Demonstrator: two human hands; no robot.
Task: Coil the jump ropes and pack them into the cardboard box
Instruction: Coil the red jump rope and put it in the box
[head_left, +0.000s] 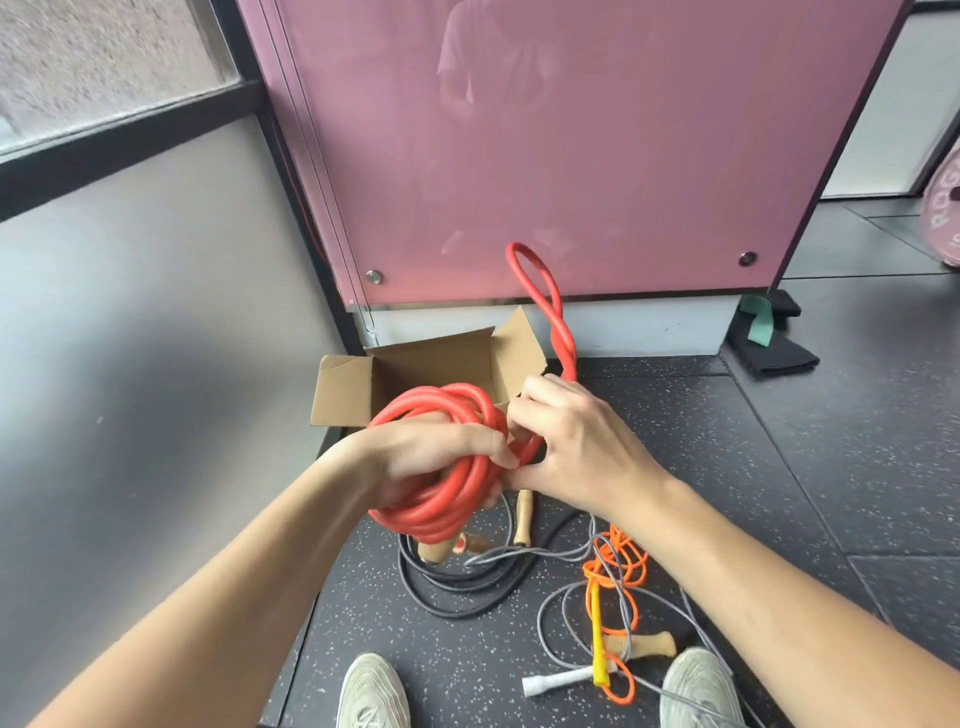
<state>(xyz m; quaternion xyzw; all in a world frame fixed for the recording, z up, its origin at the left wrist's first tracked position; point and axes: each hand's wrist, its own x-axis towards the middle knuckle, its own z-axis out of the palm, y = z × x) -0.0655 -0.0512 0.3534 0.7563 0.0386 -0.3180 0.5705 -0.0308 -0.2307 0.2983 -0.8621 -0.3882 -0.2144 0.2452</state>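
Observation:
A thick red jump rope (447, 499) is wound into a coil, and my left hand (441, 447) grips through it. My right hand (566, 441) pinches the same rope at the coil's right side, where a twisted loop (540, 296) sticks upward. A wooden handle (439, 551) hangs below the coil. An open cardboard box (343, 389) stands on the floor just behind the coil, flaps up. On the floor lie a black rope (457, 592), a grey rope (556, 608) and an orange rope (618, 571).
A pink glass panel (571, 156) rises right behind the box. Grey wall to the left. My two shoes (371, 691) stand at the bottom edge. Loose wooden (644, 644), white (556, 682) and yellow (598, 644) handles lie between them. Black pads (769, 348) lie at right.

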